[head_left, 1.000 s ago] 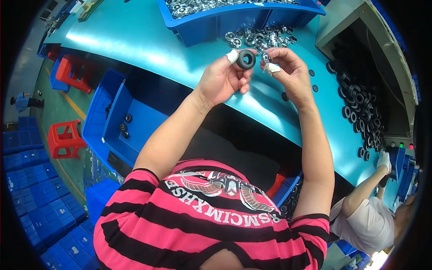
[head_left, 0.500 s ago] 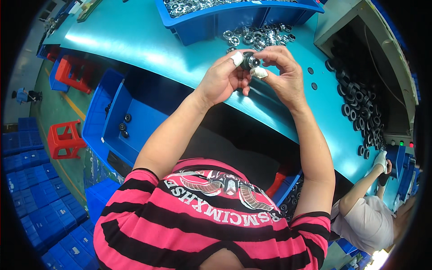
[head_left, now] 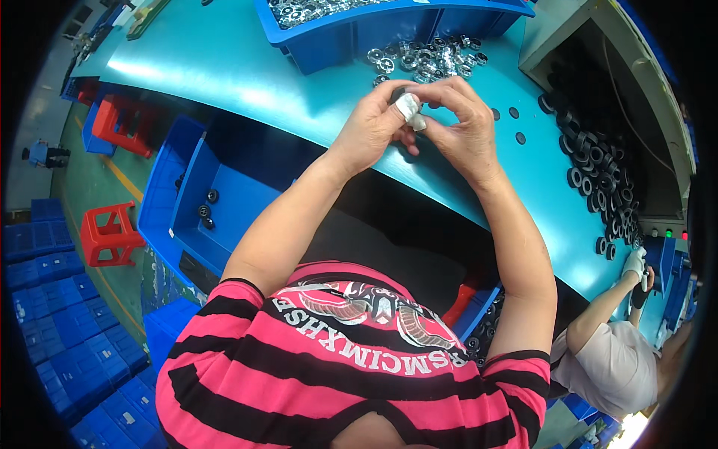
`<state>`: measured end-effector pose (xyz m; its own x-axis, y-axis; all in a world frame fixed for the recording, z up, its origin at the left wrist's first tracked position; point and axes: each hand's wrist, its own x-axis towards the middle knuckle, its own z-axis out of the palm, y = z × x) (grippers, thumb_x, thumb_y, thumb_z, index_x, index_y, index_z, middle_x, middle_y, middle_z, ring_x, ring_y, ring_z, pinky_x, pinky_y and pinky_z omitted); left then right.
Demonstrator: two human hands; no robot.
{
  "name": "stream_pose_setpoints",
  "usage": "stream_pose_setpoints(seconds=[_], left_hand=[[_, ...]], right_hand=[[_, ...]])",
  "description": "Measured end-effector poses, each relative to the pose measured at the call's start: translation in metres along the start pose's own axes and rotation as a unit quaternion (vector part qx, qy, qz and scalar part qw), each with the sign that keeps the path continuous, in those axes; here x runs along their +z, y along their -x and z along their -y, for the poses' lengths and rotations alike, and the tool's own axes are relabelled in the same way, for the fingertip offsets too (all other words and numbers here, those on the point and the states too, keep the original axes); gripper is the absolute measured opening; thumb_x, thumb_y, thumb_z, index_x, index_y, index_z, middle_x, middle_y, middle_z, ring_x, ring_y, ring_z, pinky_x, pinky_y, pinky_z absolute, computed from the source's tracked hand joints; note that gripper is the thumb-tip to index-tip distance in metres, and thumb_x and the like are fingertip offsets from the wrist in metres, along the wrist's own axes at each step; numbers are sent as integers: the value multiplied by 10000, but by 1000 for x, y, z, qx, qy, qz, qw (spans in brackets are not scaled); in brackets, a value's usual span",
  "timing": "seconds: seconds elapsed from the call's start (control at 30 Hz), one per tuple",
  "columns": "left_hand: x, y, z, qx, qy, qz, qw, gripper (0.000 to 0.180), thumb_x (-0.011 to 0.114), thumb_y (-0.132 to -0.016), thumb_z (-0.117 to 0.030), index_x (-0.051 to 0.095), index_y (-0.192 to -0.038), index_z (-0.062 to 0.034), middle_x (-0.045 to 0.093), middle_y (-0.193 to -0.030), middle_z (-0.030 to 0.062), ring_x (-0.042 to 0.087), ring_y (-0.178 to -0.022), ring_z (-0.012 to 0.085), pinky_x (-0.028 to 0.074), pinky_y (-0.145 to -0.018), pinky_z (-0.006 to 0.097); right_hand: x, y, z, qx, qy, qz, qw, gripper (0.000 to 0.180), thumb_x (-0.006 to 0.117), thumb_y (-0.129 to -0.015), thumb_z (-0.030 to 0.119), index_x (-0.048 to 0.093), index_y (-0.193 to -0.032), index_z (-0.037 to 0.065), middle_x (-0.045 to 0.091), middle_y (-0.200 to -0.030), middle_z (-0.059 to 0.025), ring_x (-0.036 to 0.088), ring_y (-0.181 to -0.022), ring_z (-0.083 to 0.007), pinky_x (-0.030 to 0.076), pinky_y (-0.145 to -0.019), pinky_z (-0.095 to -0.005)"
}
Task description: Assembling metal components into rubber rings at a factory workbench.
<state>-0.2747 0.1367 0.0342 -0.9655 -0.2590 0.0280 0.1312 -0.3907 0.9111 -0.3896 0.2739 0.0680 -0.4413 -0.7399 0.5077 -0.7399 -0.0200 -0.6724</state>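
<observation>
Above the table's near edge, my left hand (head_left: 368, 133) and my right hand (head_left: 465, 126) meet with bent fingers around a small black wheel (head_left: 399, 94). Only a dark part of it shows; the fingers cover the rest, including its chrome hub. White tape wraps both thumbs. My left fingers curl under the wheel, while my right thumb and forefinger pinch at its right side. Just beyond lies a loose pile of chrome hubs (head_left: 426, 61). To the right is a heap of black rings (head_left: 594, 176).
A blue bin (head_left: 321, 56) full of chrome parts stands at the table's far side. Small black discs (head_left: 520, 138) lie right of my hands. Lower left, another blue bin (head_left: 243, 187) holds a few black wheels. A co-worker's gloved hand (head_left: 634, 263) is at far right.
My hands have drawn closer together, and the right fingers have closed over the wheel. Its chrome hub, visible earlier, is now hidden.
</observation>
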Motion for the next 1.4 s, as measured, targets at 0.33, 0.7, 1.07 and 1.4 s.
stream_pose_setpoints(seconds=[0.33,0.7,1.07,1.4], left_hand=[[-3,5,-2,44,74,-6,996,272,519,-1055,-169,547,-1314,-87,614,-928,82,571,-673,107,536,-511,277],[16,3,2,100,-91,-120,984,161,537,-1036,-121,620,-1174,-116,552,-801,-16,448,-591,27,390,-442,205],[1,0,-4,23,-42,-51,998,323,514,-1052,-201,558,-1355,-101,604,-932,17,512,-687,69,454,-534,236],[-3,0,-2,23,-38,-31,999,417,497,-1060,-193,501,-1443,-27,651,-1131,70,609,-865,134,556,-733,319]], right_hand=[[2,1,-11,214,-325,91,917,362,739,-893,96,675,-1232,-14,715,-1098,-89,685,-955,-138,549,-868,-296],[6,8,-17,158,-262,33,951,274,797,-848,85,746,-1097,-16,725,-1007,-61,697,-922,-130,563,-836,-273],[5,4,-23,255,-332,57,906,295,750,-856,91,718,-1126,-25,744,-1004,-84,680,-857,-123,552,-782,-267],[1,-1,-21,290,-325,63,898,297,738,-846,133,699,-1110,3,717,-996,-65,668,-890,-119,547,-751,-264]])
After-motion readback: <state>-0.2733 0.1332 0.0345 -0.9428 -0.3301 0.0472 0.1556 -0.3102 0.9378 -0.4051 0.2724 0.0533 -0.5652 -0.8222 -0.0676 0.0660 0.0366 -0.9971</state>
